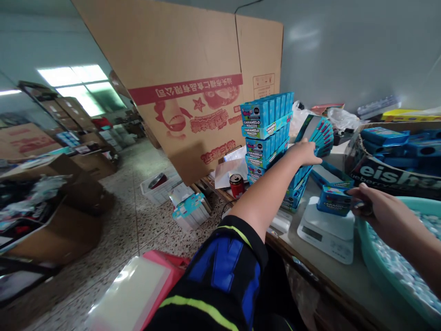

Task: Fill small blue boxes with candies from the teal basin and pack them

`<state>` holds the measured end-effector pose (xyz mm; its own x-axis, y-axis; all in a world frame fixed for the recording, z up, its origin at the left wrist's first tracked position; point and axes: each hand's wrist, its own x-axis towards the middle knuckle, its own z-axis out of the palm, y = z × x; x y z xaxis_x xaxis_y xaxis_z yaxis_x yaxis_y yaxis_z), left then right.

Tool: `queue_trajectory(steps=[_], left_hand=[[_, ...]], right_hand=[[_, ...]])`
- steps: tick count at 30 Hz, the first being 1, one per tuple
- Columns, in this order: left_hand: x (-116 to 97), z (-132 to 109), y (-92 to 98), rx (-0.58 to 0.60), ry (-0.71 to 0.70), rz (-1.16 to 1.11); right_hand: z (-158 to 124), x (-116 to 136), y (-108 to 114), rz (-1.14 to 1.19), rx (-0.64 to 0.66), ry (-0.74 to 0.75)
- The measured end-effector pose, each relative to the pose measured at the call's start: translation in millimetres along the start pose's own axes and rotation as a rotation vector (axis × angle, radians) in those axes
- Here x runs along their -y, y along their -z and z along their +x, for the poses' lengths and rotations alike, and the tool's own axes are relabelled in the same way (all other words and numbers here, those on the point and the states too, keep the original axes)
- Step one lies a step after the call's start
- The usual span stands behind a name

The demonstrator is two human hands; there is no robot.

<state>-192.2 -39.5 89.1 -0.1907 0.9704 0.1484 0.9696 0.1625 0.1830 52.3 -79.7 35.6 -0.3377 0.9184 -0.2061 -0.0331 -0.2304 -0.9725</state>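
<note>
My left hand [305,154] reaches past a tall stack of blue candy boxes [257,115] labelled "CARAMELO MACIZO". Its fingers curl down over a lower display tray of candy boxes [292,201]; the fingertips and whatever they grip are hidden. Between the fingers of my right hand [374,202] is one small blue candy box [333,201], held by its right end over the white kitchen scale [315,234]. Behind the scale lies a flat blue display tray [327,174]. A fan of blue cartons [319,133] stands just beyond my left hand.
A teal basin [365,239] of wrapped candies stands at the right, below a black-printed carton [372,168] of blue boxes. A drink can [236,185] is near the table edge. A large cardboard sheet [182,55] rises behind; bundled cartons [193,211] are on the floor.
</note>
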Motion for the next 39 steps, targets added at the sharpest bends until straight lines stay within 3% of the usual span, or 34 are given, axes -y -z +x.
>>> queue_trajectory(steps=[10, 19, 25, 30, 39], left_hand=[[-1, -2, 3.9, 0.043, -0.018, 0.043], [0, -2, 8.0, -0.012, -0.061, 0.065], [3, -5, 7.0, -0.077, -0.053, 0.042], [11, 10, 11.6, -0.104, -0.050, -0.040], [22, 25, 1.9, -0.099, -0.041, -0.158]], right_hand=[[3, 0, 1, 0.084, 0.050, -0.055], [-2, 7, -4, 0.209, 0.050, -0.079], [0, 5, -8, 0.136, 0.035, -0.007], [9, 12, -12, 0.112, 0.040, 0.030], [10, 19, -9, 0.058, 0.089, 0.017]])
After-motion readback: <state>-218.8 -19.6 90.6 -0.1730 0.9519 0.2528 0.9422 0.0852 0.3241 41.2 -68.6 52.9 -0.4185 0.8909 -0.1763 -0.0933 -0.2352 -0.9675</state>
